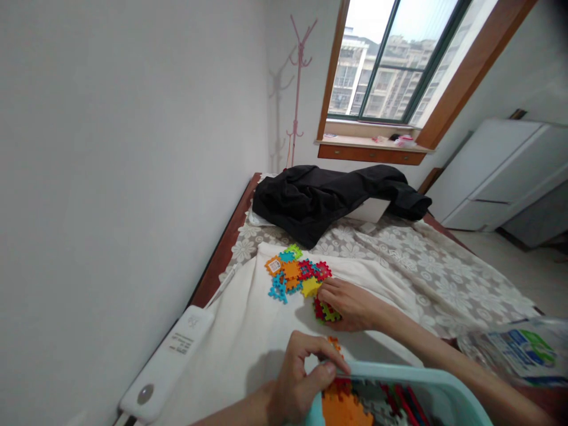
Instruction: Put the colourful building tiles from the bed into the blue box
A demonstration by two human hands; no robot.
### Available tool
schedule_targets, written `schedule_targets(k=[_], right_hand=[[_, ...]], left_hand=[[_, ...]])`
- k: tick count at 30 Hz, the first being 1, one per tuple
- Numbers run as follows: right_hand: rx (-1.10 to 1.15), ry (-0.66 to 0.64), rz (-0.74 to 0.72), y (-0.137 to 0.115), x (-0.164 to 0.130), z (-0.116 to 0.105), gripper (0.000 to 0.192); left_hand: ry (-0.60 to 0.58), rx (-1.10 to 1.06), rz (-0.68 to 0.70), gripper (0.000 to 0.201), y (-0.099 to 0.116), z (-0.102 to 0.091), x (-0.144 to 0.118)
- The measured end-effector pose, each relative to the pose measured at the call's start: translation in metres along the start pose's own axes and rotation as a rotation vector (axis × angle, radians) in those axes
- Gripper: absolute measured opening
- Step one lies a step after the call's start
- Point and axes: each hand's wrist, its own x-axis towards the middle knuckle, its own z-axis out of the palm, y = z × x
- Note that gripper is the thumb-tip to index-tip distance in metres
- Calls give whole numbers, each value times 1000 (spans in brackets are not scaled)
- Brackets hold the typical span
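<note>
Fingers first: my right hand [350, 305] is curled down over a small red and green cluster of interlocking puzzle tiles [326, 312] on the cream cloth [248, 337] spread across the bed, grasping it from above with the fingertips pointing toward the wall. My left hand [302, 376] sits nearer to me, pinching an orange tile [334, 343] against the rim of the teal plastic bin [399, 376], thumb and forefinger closed on it. More orange, red and white tiles lie inside that bin.

Just beyond the right hand, up and to the left, the joined patch of coloured tiles [295, 273] lies flat on the cloth, its long run stretching from the blue piece nearest the wall across to the red one by my knuckles. The right hand is the closer of the two to that patch, almost touching its yellow corner; the left is well apart from it
</note>
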Motion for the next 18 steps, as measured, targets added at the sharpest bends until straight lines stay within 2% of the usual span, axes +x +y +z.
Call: schedule_targets(k=[5,7,11,16,18], right_hand=[[26,144,153,36,1,-26,34],[9,160,170,51,6,-32,33],[-28,97,147,68,20,-29,33],[13,32,194,70,27,-19,51],[25,39,209,71,26,-16,46]], left_hand=[[-4,-5,0,30,-2,1,0],[-2,-1,-1,29,-3,1,0],[-7,-12,9,29,-3,1,0],[-2,-9,28,31,-2,2,1],[-13,-3,25,31,-2,1,1]])
